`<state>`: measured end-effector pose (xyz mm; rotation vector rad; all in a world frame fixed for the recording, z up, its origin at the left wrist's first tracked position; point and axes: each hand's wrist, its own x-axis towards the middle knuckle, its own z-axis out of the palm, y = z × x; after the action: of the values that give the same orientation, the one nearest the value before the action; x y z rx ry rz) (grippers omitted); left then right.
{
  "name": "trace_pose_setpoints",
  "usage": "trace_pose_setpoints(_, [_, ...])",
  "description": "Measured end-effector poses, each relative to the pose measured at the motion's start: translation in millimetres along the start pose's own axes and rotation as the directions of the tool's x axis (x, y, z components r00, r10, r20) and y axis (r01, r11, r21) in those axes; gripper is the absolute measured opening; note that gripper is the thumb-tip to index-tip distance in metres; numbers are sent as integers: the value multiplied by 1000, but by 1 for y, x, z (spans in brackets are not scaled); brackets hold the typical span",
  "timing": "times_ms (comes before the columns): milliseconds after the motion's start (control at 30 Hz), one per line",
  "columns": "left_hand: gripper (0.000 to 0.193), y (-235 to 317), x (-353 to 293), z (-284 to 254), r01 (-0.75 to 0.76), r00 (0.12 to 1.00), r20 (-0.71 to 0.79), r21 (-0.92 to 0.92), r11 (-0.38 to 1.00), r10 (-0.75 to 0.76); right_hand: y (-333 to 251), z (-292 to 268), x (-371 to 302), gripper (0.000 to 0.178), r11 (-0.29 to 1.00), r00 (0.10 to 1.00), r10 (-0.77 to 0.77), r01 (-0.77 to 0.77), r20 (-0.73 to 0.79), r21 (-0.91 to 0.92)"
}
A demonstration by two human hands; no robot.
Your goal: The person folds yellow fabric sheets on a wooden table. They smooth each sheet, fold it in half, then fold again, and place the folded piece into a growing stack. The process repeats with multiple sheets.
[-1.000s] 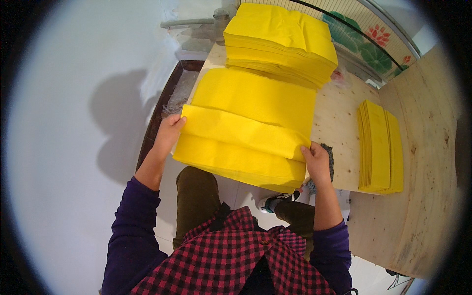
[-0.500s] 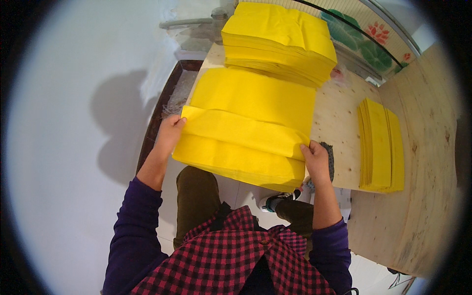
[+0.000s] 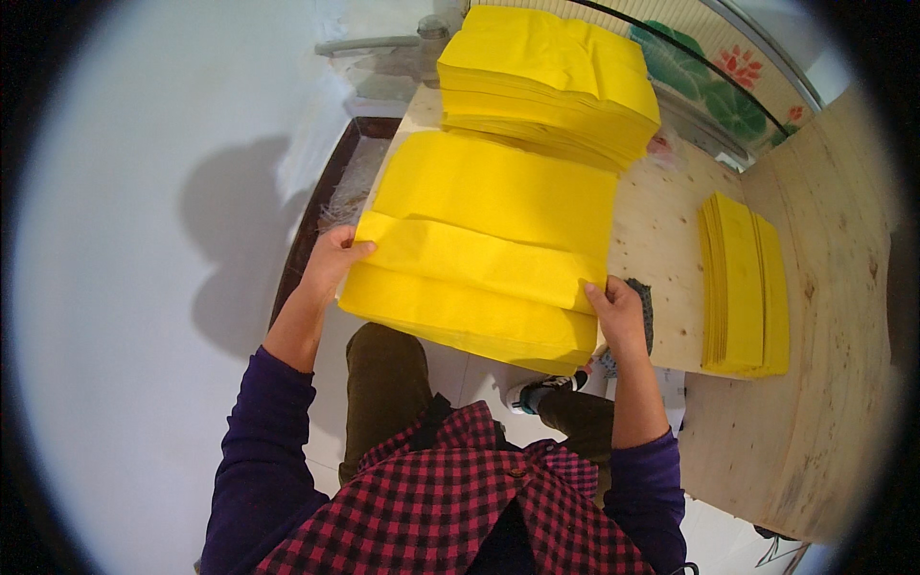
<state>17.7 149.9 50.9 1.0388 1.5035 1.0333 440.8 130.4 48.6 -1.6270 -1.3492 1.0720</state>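
A yellow felt-like sheet (image 3: 479,251) has its near edge folded back in a band across the stack of yellow sheets (image 3: 460,321) in front of me. My left hand (image 3: 335,259) pinches the left end of this fold, thumb on top. At the other end, my right hand (image 3: 616,305) grips the fold's right corner between thumb and fingers. The fold runs nearly straight between both hands, dipping slightly to the right. The near side of the stack bulges over the table's front edge.
Behind stands a taller yellow stack (image 3: 546,72). On the right, a narrower pile of folded yellow pieces (image 3: 746,287) lies on the wooden table (image 3: 661,216) beside an upright wooden board (image 3: 834,287). A glass jar (image 3: 432,48) is at the back left, and a dark grey cloth (image 3: 640,311) lies by my right hand.
My left hand has shifted slightly down and inward along the fold, its thumb now further over the sheet. My right hand has hardly moved.
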Motion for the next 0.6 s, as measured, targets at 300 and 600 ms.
trace_pose_setpoints(300, [20, 0, 0, 3, 11, 1000, -8, -25, 1000, -12, 3, -6, 5, 19, 978, 946, -160, 190, -282, 85])
trace_pose_setpoints(600, [17, 4, -4, 9, 69, 993, -96, 45, 997, -64, 46, -70, -4, 20, 815, 931, -137, -90, -340, -573])
